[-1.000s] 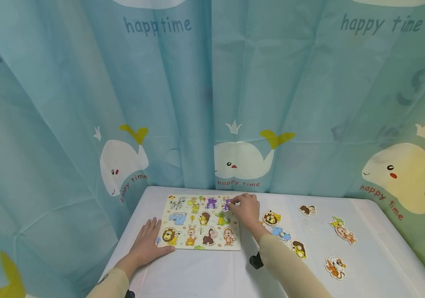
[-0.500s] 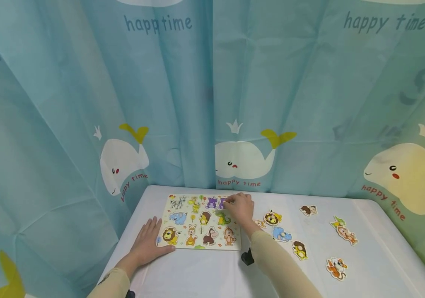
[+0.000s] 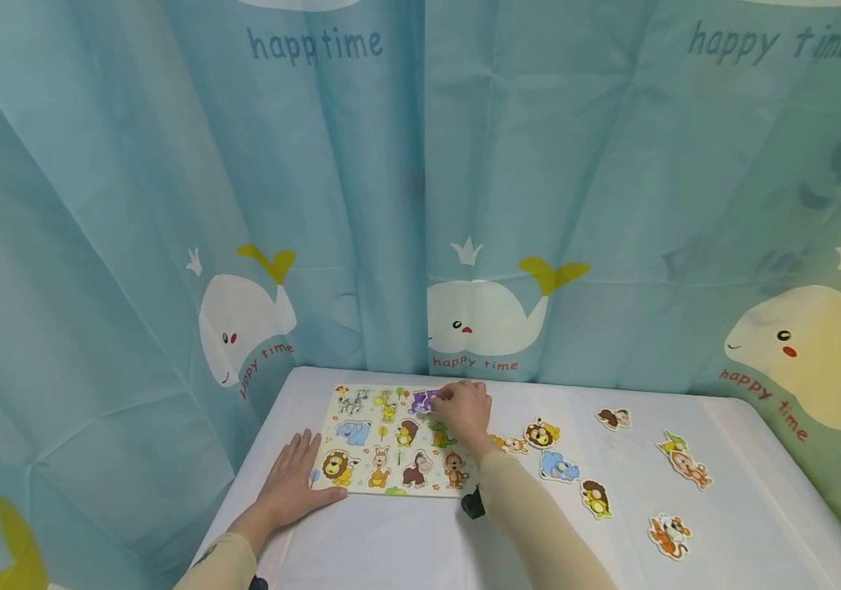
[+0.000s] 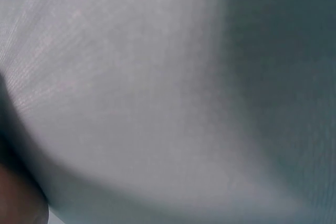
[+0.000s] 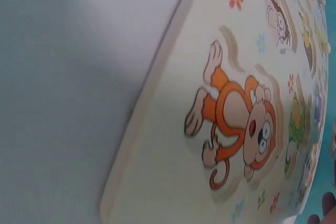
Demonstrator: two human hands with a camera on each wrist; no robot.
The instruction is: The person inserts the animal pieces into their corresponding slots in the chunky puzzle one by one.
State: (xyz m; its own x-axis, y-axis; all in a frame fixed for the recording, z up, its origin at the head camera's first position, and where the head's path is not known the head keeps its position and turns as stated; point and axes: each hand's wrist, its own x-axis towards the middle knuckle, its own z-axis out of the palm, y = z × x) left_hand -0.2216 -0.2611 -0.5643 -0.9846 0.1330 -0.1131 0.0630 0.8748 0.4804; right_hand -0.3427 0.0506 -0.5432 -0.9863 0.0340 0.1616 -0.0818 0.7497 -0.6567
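Note:
A pale puzzle board [image 3: 428,491] with animal pictures in cut-out recesses lies at the left of the white table. My left hand [image 3: 290,479] rests on its left front corner, fingers straight. Over the top row, my right hand [image 3: 468,414] pinches a purple animal puzzle piece [image 3: 423,401] at the purple animal's recess; the fingertips partly hide that spot and the top right corner. The right wrist view shows the monkey picture [image 5: 241,124] in its recess, with fingertips [image 5: 328,203] at the right edge. Blurred cloth fills most of the left wrist view.
Loose animal pieces lie right of the board: a lion [image 3: 540,433], blue elephant [image 3: 559,466], hedgehog [image 3: 596,499], tiger [image 3: 669,536] and several more. A monkey piece [image 3: 689,469] touches a green one [image 3: 673,443]. A blue curtain [image 3: 361,205] hangs behind the table [image 3: 391,541].
My right hand has moved left along the board's top row, bringing the purple piece from the top right corner to the neighbouring purple recess. My left hand has stayed still.

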